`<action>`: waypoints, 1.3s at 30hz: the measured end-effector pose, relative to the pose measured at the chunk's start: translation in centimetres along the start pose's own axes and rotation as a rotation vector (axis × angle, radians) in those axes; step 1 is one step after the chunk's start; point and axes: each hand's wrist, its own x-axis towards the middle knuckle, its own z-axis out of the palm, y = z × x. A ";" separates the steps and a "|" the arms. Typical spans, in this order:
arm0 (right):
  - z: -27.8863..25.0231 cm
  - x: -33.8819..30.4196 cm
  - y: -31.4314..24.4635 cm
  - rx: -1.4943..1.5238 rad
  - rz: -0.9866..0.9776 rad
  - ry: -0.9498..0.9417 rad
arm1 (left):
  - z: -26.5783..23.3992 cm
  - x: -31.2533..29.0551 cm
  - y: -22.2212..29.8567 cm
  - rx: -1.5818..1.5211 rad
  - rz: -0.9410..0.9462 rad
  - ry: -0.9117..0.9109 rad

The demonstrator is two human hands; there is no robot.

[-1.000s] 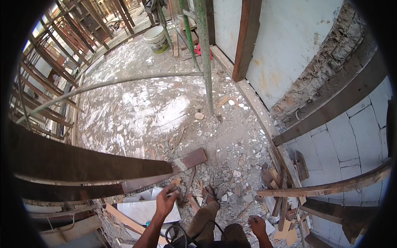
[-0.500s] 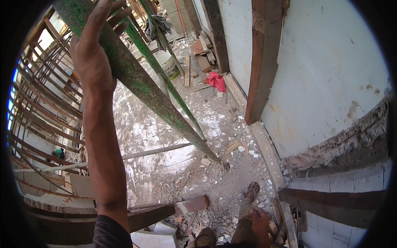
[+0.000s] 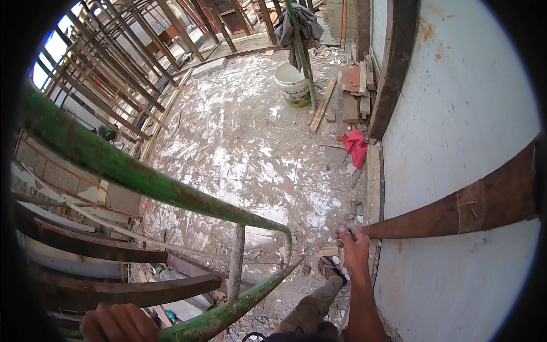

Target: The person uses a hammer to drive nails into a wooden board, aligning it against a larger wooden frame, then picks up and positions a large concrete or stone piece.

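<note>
My left hand (image 3: 119, 322) is low at the left, fingers wrapped round a tube of a green metal scaffold frame (image 3: 165, 191). Paint is chipped and rust shows along this frame, and a short upright bar (image 3: 236, 262) joins its two long tubes. Over the floor on the right, my right hand (image 3: 355, 246) has its fingers loosely bent and apart, with nothing visible in them. Its fingertips are beside the end of a dark wooden stud (image 3: 450, 211); whether they touch it I cannot tell. My sandalled foot (image 3: 331, 269) stands just left of that hand.
Rubble and white smears cover the floor (image 3: 228, 165). Ahead are a white bucket (image 3: 293, 85), a grey cloth (image 3: 301, 29) on a green pole, stacked wood pieces (image 3: 352, 94) and a red cloth (image 3: 356, 148). Pale wall panels (image 3: 433, 125) line the right; dark beams (image 3: 125, 290) lie lower left.
The green frame has swung from steep to lower and flatter across the left. My left hand has come down from the upper left; my right hand has moved from my knee up beside the stud.
</note>
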 end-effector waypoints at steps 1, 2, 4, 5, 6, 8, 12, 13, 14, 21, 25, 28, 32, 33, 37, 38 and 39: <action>1.4 3.4 0.5 0.030 -0.023 -0.084 | -0.4 0.5 -0.1 0.188 0.091 -0.046; 1.6 7.1 1.4 0.023 -0.013 -0.141 | -1.9 3.5 2.7 0.783 0.248 -0.169; 2.6 12.6 0.9 -0.039 0.003 -0.228 | -3.4 8.6 2.8 1.916 0.715 -0.318; 4.6 15.9 -0.5 -0.035 -0.016 -0.270 | -3.0 11.1 2.3 2.542 0.939 -0.349; 6.0 17.8 -1.3 -0.023 -0.014 -0.306 | -2.7 11.9 2.3 2.561 0.978 -0.354; 8.7 20.4 -2.5 -0.079 -0.001 -0.312 | -1.6 11.6 2.0 2.620 0.623 -0.275; 13.2 26.0 -5.6 -0.170 0.055 -0.327 | -2.5 10.1 0.5 2.374 1.256 -0.190; 14.3 26.9 -5.9 -0.179 0.059 -0.342 | -3.3 9.4 0.2 2.286 1.433 -0.134; 15.9 27.5 -5.6 -0.231 0.067 -0.386 | -4.1 9.0 -0.2 2.196 1.583 -0.072; 27.3 32.4 -3.4 -0.586 0.074 -0.934 | -8.2 10.8 1.3 1.470 2.171 0.188; 28.3 40.1 3.7 -0.826 0.075 -1.268 | -0.4 16.3 9.2 1.285 2.236 0.268; 33.7 40.6 -1.1 -1.082 0.134 -1.450 | 4.3 18.2 11.2 1.200 2.351 0.345; 42.1 46.8 -5.2 -1.103 -0.015 -1.501 | 11.1 19.7 15.8 1.171 2.366 0.407; 45.3 46.1 -7.5 -1.127 -0.057 -1.545 | 12.5 20.1 16.5 1.150 2.373 0.436; 58.3 41.2 -15.8 -1.094 -0.091 -1.673 | 20.1 20.9 20.3 1.117 2.347 0.534; 61.0 40.4 -17.2 -1.038 -0.142 -1.704 | 22.4 21.0 21.4 1.107 2.341 0.555; 63.6 39.9 -19.0 -1.031 -0.197 -1.762 | 25.2 21.1 22.6 1.106 2.334 0.582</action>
